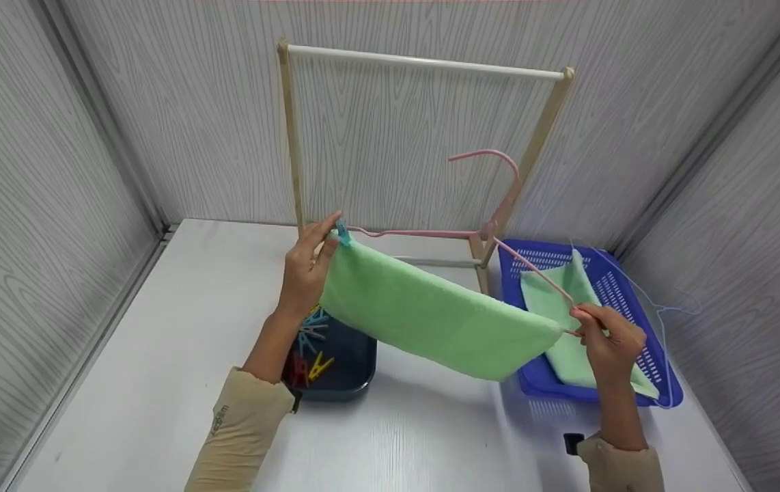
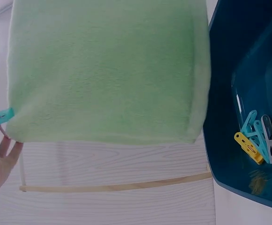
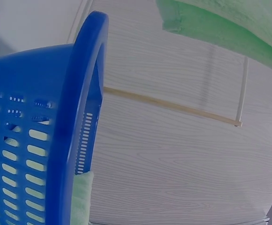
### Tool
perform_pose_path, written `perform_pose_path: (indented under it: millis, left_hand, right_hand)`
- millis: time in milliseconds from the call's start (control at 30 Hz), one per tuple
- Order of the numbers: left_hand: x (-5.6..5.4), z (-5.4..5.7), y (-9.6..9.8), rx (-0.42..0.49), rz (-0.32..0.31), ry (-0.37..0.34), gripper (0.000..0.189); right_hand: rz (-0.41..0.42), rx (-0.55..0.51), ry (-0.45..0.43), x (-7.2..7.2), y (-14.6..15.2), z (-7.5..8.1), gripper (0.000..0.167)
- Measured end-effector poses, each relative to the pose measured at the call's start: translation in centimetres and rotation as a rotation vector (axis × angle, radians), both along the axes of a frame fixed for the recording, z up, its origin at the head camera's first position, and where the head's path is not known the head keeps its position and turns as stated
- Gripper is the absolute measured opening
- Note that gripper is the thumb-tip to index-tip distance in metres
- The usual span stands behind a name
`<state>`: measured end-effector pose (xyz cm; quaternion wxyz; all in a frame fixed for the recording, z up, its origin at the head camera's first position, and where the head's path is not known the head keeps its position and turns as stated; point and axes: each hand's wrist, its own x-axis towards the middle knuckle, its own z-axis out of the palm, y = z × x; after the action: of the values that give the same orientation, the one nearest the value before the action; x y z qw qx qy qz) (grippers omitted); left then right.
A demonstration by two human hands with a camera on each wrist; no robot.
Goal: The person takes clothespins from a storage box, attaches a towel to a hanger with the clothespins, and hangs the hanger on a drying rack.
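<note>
A light green towel [image 1: 431, 307] hangs folded over the lower bar of a pink clothes hanger [image 1: 533, 263]. At the towel's upper left corner a blue clothespin [image 1: 343, 232] is clipped on. My left hand [image 1: 304, 270] pinches this clothespin with thumb and index finger; in the left wrist view its other fingertips [image 2: 18, 149] lie by the towel corner. The hanger's right end is gripped by my right hand [image 1: 612, 338], just past the towel's right edge. The right wrist view does not show that hand, only a folded part of the towel [image 3: 229, 26].
Beneath my left forearm stands a dark blue tray [image 1: 345, 393] with several clothespins [image 1: 319, 365]. A blue basket [image 1: 666, 396] at right holds more green cloth [image 1: 567, 355], with a light blue hanger [image 1: 663, 311] over its edge. Behind stands a rack with a white top rail [image 1: 424, 63].
</note>
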<state>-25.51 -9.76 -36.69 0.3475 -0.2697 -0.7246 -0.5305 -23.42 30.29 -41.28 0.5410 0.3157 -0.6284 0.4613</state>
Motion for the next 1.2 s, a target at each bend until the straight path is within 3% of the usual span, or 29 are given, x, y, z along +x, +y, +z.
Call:
perform_pose_path:
  millis: [167, 233, 400, 600, 800, 967, 1100, 1200]
  left_hand:
    - [0.2, -0.1, 0.0, 0.009, -0.022, -0.163, 0.033]
    - [-0.4, -0.8, -0.1, 0.038, -0.046, -0.201, 0.033]
    - [-2.2, -2.9, -0.5, 0.094, -0.086, -0.235, 0.034]
    - [-2.5, -3.4, -0.6, 0.098, -0.054, -0.227, 0.036]
    - [-2.3, -3.3, -0.5, 0.115, -0.059, -0.241, 0.035]
    - [-1.2, -2.2, 0.0, 0.109, -0.049, -0.262, 0.033]
    - [0.0, -0.9, 0.5, 0.073, -0.035, -0.286, 0.031]
    - [0.3, -0.6, 0.5, 0.027, -0.037, -0.312, 0.031]
  right_hand:
    - [-0.032, 0.058, -0.075, -0.8, 0.5, -0.4, 0.026]
    - [-0.082, 0.087, -0.091, -0.9, 0.5, -0.4, 0.026]
    - [-0.268, 0.130, -0.090, -1.1, 0.2, -0.3, 0.034]
    - [-0.405, 0.107, -0.068, -1.0, -0.3, -0.1, 0.042]
    - [-0.520, 0.080, -0.126, -0.9, -0.7, -0.1, 0.036]
    - [-0.605, 0.075, -0.275, -1.0, -0.7, -0.3, 0.033]
    - [-0.573, 0.071, -0.451, -1.0, -0.6, -0.4, 0.037]
    - [-0.520, 0.082, -0.533, -1.0, -0.5, -0.4, 0.029]
